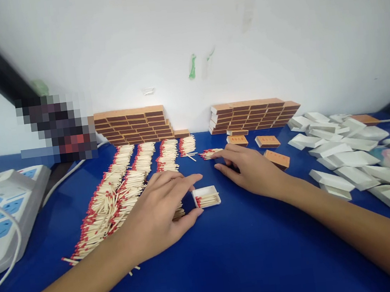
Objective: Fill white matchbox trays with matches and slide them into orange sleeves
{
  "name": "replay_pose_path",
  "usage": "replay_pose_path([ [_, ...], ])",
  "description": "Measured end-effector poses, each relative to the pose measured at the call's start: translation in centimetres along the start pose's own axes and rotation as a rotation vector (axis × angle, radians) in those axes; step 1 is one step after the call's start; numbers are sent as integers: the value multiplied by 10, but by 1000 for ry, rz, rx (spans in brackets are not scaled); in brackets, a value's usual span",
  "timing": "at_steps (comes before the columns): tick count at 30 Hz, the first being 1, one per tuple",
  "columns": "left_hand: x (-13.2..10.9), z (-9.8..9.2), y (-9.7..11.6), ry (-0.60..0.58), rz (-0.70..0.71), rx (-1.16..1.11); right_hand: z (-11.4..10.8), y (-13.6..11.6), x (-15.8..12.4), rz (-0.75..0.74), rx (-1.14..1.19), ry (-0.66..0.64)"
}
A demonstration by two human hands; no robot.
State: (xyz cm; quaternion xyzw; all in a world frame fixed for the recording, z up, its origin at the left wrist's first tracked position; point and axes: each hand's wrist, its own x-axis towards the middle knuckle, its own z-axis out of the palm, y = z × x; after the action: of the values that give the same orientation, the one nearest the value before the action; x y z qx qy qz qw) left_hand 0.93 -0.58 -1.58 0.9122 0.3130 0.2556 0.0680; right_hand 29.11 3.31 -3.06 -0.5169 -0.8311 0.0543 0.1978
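Observation:
A small white matchbox tray [207,203] lies on the blue table with several red-headed matches [208,198] inside. My left hand [163,204] bends round the tray's left end, thumb at its near corner and a finger at its far corner, the index finger stretched above. Beyond the tray, a small bunch of matches [207,154] rests on the table. Fingertips of my right hand [249,167] touch the right end of that bunch; thumb and index finger are apart. Rows of loose matches [115,191] spread beneath and left of my left hand.
Stacked matchboxes stand against the wall in a left stack [135,125] and a right stack [251,114]. Orange matchboxes [267,141] lie near my right hand. White empty trays [344,146] pile up at right. A power strip [7,211] with white cables sits at left.

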Motion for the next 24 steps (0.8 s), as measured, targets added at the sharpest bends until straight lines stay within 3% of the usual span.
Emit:
replay_pose_path([
  [13, 1, -2, 1, 0, -18, -1, -8, -8, 3, 104, 148, -40],
  [20, 3, 0, -1, -17, -54, -3, -20, -44, -17, -115, 220, -97],
  [24, 2, 0, 0, -4, -50, -18, -16, -46, -18, -156, 215, -109],
])
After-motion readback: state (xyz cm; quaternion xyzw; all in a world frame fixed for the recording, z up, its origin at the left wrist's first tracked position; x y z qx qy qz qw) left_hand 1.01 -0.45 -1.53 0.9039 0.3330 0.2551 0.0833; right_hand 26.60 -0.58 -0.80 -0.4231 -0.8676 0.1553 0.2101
